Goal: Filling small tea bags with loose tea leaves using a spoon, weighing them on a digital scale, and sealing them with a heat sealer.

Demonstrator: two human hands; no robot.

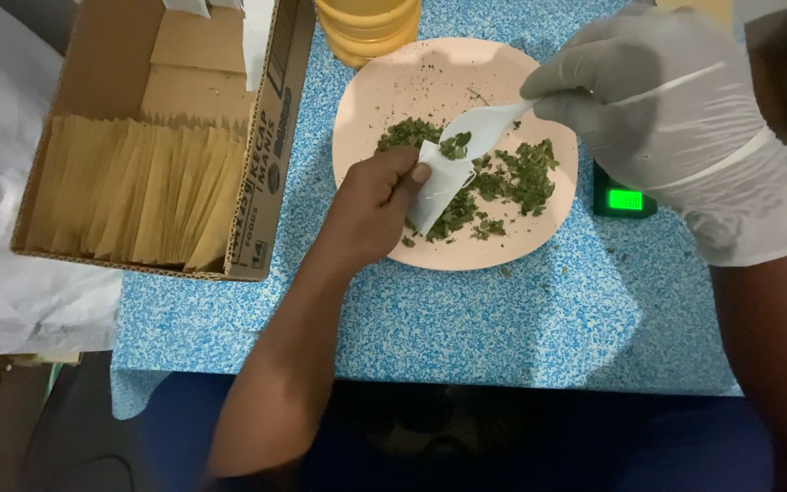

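My bare left hand [373, 202] pinches a small white paper pouch [439, 185] open over a pale pink plate [393, 82]. My right hand [676, 109], in a loose white glove, holds a white plastic spoon [485, 123] whose bowl carries a bit of dried green leaf at the pouch's mouth. More crushed green leaves [516, 173] lie scattered on the plate's middle and right side.
A cardboard box [266, 182] at the left holds a row of several tan paper sachets [138, 191]. A small scale with a lit green display [624, 199] sits right of the plate. A yellow container [366, 27] stands behind it. The table [521, 319] has a blue speckled cover.
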